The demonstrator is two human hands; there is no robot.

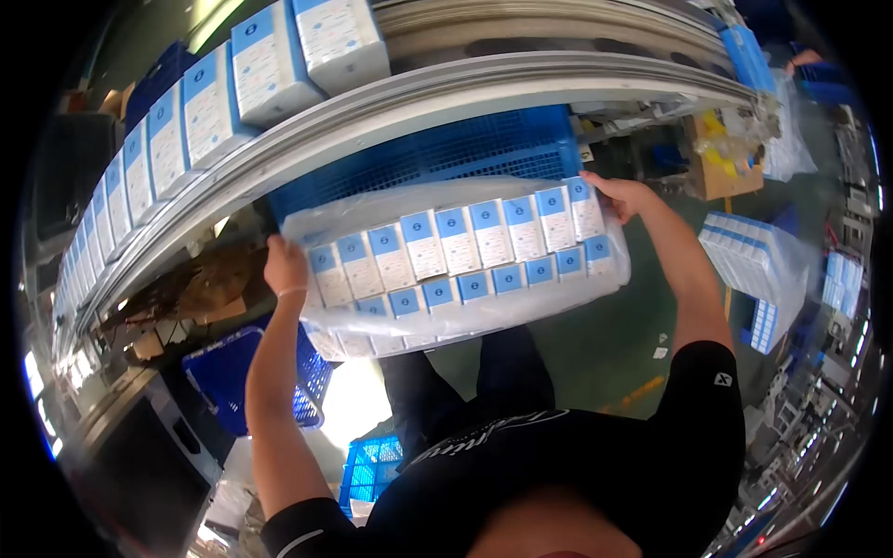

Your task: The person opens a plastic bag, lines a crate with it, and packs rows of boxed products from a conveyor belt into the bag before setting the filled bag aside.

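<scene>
Between my two hands is a plastic-wrapped pack (456, 270) of small blue and white boxes, standing in rows, with clear film around its sides. My left hand (286, 267) grips the pack's left end, its fingers partly hidden by the film and the end of the pack. At the upper right corner, my right hand (618, 194) is closed on the other end. Behind the pack, a blue plastic crate (446, 149) shows below the conveyor rail, partly covered by the pack.
A conveyor (549, 70) curves across the top, carrying a line of larger blue and white boxes (270, 70). Blue baskets (223, 372) stand lower left. More wrapped packs (744, 256) are at the right, near a cardboard box (712, 163). Part of another person's hand (805, 59) shows upper right.
</scene>
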